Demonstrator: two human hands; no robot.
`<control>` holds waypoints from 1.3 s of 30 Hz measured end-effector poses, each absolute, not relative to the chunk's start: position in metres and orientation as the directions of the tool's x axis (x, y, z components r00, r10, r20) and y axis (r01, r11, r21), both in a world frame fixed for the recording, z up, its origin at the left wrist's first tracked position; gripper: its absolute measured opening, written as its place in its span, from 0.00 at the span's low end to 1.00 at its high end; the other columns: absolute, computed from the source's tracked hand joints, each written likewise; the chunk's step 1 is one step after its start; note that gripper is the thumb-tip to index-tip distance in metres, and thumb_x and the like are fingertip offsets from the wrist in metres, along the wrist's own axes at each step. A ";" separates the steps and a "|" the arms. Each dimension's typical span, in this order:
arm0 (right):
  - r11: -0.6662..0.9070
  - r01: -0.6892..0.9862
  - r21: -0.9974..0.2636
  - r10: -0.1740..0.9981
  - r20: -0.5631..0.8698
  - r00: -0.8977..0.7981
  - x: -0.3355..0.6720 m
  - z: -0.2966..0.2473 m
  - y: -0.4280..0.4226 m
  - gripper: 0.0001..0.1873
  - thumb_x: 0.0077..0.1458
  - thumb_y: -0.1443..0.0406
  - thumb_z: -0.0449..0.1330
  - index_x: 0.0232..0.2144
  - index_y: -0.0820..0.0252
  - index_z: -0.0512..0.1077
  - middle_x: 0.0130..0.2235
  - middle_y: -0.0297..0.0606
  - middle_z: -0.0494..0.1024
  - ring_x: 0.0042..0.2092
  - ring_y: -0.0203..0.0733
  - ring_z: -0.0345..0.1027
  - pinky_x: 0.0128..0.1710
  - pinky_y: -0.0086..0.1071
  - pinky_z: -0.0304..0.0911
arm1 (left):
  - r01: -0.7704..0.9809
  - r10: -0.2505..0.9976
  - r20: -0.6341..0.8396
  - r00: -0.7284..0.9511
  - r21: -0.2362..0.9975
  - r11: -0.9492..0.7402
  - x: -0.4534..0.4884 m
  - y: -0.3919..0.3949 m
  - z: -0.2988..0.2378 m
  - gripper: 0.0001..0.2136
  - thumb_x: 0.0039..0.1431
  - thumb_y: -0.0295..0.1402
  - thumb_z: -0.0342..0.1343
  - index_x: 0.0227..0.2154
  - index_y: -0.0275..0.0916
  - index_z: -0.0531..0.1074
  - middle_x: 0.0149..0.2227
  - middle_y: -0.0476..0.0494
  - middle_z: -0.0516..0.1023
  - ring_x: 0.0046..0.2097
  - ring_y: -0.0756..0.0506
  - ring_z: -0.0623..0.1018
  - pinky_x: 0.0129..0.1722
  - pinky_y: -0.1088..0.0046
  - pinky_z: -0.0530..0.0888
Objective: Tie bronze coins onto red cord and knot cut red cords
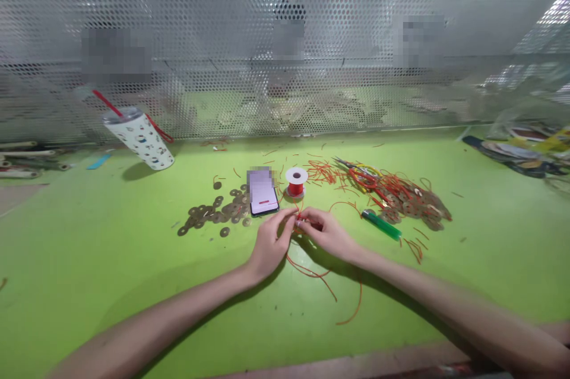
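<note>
Forearms (187, 310) up front, left hand (269, 241) and right hand (327, 233) pinching red cord (299, 217); loose ends (320, 276) below the grip could snag, tangling it.

**Bright, diffuse, soft edges**

Light from above, green tabletop (66, 260) evenly lit. Soft shadows under left hand (269, 243) and right hand (328, 234); cup (145, 140) shadow falls left. Glare on perforated panel (356, 5), top left and far right. Wide-angle stretch: cup leans outward. Items (512, 150) at right edge smeared. Mosaic blocks over phone (263, 196) top and panel. Red cord (299, 217) between hands unresolved.
</note>
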State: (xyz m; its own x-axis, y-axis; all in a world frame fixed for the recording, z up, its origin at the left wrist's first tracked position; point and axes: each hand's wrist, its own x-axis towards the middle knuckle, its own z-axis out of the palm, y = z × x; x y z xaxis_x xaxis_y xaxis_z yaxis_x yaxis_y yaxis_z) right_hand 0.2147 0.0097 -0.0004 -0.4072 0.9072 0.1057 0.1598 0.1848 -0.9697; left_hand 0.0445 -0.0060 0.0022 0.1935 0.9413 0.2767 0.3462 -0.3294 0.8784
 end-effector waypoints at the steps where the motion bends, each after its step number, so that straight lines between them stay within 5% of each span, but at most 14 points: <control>1: 0.189 0.172 -0.967 0.906 0.104 -0.410 0.215 -0.001 0.010 0.12 0.63 0.58 0.57 0.37 0.61 0.73 0.35 0.37 0.76 0.34 0.39 0.67 0.36 0.34 0.62 | 0.361 0.944 0.272 0.190 0.875 -0.324 0.044 -0.006 0.002 0.12 0.68 0.33 0.51 0.47 0.38 0.76 0.48 0.39 0.81 0.49 0.41 0.80 0.52 0.61 0.74; 8: 0.100 0.145 -0.984 0.934 0.043 -0.356 0.220 0.002 0.010 0.12 0.62 0.57 0.57 0.43 0.58 0.70 0.24 0.26 0.63 0.25 0.34 0.56 0.26 0.30 0.52 | 0.268 0.965 0.230 0.130 0.928 -0.257 0.043 -0.001 0.002 0.12 0.66 0.34 0.52 0.45 0.36 0.78 0.44 0.39 0.83 0.44 0.42 0.82 0.46 0.65 0.78; 14: 0.125 0.162 -0.979 0.956 0.074 -0.285 0.226 0.005 0.012 0.11 0.61 0.60 0.57 0.45 0.54 0.69 0.32 0.32 0.72 0.27 0.34 0.60 0.26 0.30 0.55 | 0.124 0.975 0.175 0.138 0.974 -0.192 0.044 0.001 0.003 0.11 0.65 0.36 0.54 0.42 0.35 0.77 0.43 0.39 0.83 0.44 0.42 0.83 0.47 0.64 0.78; 21: 0.176 0.209 -0.962 0.957 0.117 -0.267 0.226 0.002 0.014 0.11 0.60 0.61 0.58 0.45 0.55 0.69 0.36 0.36 0.76 0.32 0.38 0.67 0.30 0.32 0.61 | 0.165 0.969 0.173 0.179 0.965 -0.202 0.045 0.000 0.002 0.10 0.59 0.34 0.63 0.42 0.37 0.77 0.42 0.40 0.83 0.44 0.42 0.83 0.48 0.63 0.79; 29: 0.203 0.237 -0.950 0.971 0.165 -0.172 0.226 0.004 0.016 0.15 0.58 0.62 0.59 0.48 0.55 0.68 0.39 0.34 0.75 0.23 0.32 0.53 0.24 0.31 0.52 | 0.093 0.990 0.069 0.120 0.992 -0.080 0.046 0.003 -0.002 0.13 0.59 0.37 0.63 0.42 0.34 0.75 0.38 0.38 0.84 0.38 0.40 0.85 0.45 0.61 0.80; 35: 0.188 0.266 -0.946 0.980 0.161 -0.119 0.223 0.014 0.013 0.09 0.58 0.60 0.60 0.40 0.56 0.71 0.29 0.33 0.72 0.24 0.35 0.56 0.24 0.33 0.52 | 0.030 0.996 0.047 0.080 0.998 -0.050 0.046 0.005 -0.001 0.12 0.56 0.35 0.64 0.40 0.34 0.74 0.38 0.38 0.85 0.37 0.40 0.85 0.45 0.61 0.81; 39: 0.197 0.230 -0.953 0.969 0.153 -0.196 0.220 0.012 0.010 0.07 0.59 0.61 0.60 0.39 0.55 0.71 0.30 0.35 0.74 0.31 0.40 0.67 0.31 0.35 0.62 | 0.013 0.995 0.057 0.083 0.998 -0.059 0.045 0.006 0.000 0.11 0.56 0.35 0.64 0.40 0.35 0.75 0.38 0.39 0.85 0.39 0.40 0.85 0.46 0.61 0.81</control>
